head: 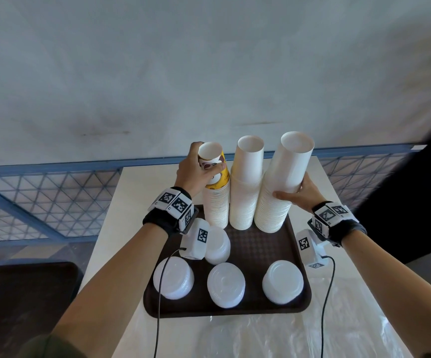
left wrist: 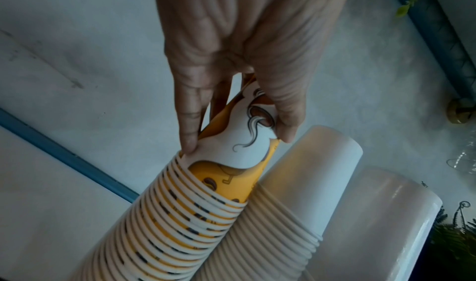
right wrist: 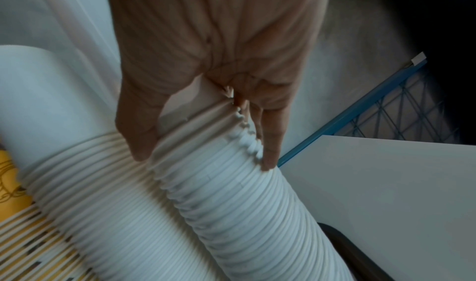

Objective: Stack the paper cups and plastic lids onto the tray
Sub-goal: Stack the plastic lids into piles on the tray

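Three tall stacks of paper cups stand along the far edge of the brown tray. My left hand grips the top yellow printed cup of the left stack; in the left wrist view its fingers and thumb curl round that cup. The middle white stack stands untouched. My right hand grips the right white stack about halfway up, fingers wrapped round the cup rims. Several piles of white plastic lids lie on the tray's near half.
The tray sits on a white table beside a blue mesh railing. Clear plastic wrap lies on the table in front of the tray. A dark tray or seat is at lower left. Cables hang from both wrist cameras.
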`<state>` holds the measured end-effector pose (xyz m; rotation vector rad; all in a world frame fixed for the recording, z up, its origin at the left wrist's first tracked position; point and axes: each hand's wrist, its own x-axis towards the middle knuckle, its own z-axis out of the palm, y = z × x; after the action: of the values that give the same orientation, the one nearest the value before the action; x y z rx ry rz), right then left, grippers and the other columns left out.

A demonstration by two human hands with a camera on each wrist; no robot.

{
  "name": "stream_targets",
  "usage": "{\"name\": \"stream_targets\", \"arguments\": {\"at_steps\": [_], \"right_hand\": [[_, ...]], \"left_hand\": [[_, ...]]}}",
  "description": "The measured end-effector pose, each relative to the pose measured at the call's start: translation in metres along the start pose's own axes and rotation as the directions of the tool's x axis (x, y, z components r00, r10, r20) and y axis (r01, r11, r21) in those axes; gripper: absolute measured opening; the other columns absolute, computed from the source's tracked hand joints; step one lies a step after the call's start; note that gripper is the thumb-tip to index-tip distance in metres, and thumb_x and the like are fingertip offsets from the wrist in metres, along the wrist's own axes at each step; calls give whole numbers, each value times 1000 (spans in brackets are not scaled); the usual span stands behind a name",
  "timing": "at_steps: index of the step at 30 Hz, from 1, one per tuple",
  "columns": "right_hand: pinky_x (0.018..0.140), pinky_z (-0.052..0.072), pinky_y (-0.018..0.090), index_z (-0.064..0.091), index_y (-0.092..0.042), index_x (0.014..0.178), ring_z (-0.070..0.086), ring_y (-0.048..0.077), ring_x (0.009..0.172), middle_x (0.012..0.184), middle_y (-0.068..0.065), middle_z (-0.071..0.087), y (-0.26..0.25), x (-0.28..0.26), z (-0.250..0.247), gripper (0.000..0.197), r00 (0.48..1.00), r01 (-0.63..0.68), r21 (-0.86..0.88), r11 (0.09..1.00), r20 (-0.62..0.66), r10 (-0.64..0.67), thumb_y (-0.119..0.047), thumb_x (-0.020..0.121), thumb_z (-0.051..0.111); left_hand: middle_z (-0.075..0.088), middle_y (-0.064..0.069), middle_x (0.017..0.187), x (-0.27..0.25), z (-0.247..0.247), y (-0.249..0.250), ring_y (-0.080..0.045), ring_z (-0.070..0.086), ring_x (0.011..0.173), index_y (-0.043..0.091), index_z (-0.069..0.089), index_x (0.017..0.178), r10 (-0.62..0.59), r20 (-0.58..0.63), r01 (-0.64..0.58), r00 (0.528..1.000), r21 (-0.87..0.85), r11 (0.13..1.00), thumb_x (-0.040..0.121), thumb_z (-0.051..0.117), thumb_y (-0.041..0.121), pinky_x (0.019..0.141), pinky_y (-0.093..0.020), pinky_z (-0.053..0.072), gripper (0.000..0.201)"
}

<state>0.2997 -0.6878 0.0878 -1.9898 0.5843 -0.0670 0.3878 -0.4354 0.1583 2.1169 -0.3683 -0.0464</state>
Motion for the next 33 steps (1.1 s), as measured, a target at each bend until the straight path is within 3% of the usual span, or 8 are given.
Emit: {"name": "stream_targets", "arguments": {"at_steps": [8, 16, 20, 25, 27, 29, 31, 33], "right_hand": [[98, 42, 40, 30, -11, 134, 48, 27, 119, 131, 9, 50, 0, -1, 2, 85, 1000, 3, 10, 1000, 4, -3, -19, 66, 82], [102, 41, 44, 28, -14, 136, 47, 28, 122, 135, 9, 48, -1, -2, 2, 87, 1000, -2, -8, 1000, 9, 3, -22, 67, 81], [105, 39, 45, 27, -14, 138, 45, 27, 125, 137, 7, 47, -2, -5, 0, 90, 1000, -10, 9, 1000, 29, 9, -24, 68, 81], [108, 37, 44, 7, -20, 148, 45, 27, 128, 146, 14, 37, -1, -18, -4, 104, 999, -50, 57, 997, 17, 49, -30, 71, 77], [108, 37, 45, 3, -20, 148, 45, 30, 129, 146, 18, 36, 7, -29, -7, 104, 995, -94, 26, 995, -10, 94, -39, 74, 73], [104, 40, 50, 10, -19, 147, 47, 30, 125, 140, 19, 44, 20, -46, -11, 103, 991, -137, -7, 991, 5, 137, -52, 70, 70], [103, 41, 48, 22, -15, 144, 51, 26, 119, 131, 16, 53, 35, -66, -11, 106, 978, -180, -20, 983, 99, 181, -65, 61, 67], [102, 41, 42, 32, -13, 140, 52, 23, 112, 127, 15, 57, 47, -88, -5, 89, 948, -241, -46, 970, 204, 245, -56, 70, 67]], "left_hand": [[56, 3, 106, 2, 2, -3, -27, 57, 106, 18, 42, 124, -10, 7, 10, 1000, 2, 1000, 75, 75, 35, 92, -43, 49, 61], [57, -6, 124, -1, 6, -6, -29, 55, 113, 14, 37, 129, -32, 31, 31, 999, 19, 999, 74, 74, 41, 95, -44, 48, 71], [55, -8, 129, -5, 7, -7, -29, 54, 117, 11, 32, 134, -60, 45, 58, 997, 38, 998, 81, 69, 34, 95, -39, 47, 68], [40, -15, 144, -25, -5, -11, -27, 41, 131, 10, 19, 144, -144, 44, 141, 989, 60, 988, 82, 66, 40, 106, -40, 36, 83], [44, -13, 139, -43, -11, -15, -25, 46, 125, 8, 27, 140, -126, -37, 129, 991, 89, 988, 84, 64, 37, 102, -38, 39, 73], [55, -10, 123, -68, -15, -22, -22, 55, 109, 7, 41, 127, -59, -108, 70, 992, 109, 992, 85, 64, 28, 92, -32, 44, 53], [63, -5, 102, -98, -14, -31, -13, 61, 85, 5, 52, 113, -7, -82, 13, 997, 76, 997, 85, 65, 19, 77, -17, 48, 34], [64, 0, 87, -130, -5, -44, -4, 60, 73, 4, 57, 101, -22, 18, 21, 1000, 37, 999, 83, 66, 13, 67, -4, 45, 22]]}}
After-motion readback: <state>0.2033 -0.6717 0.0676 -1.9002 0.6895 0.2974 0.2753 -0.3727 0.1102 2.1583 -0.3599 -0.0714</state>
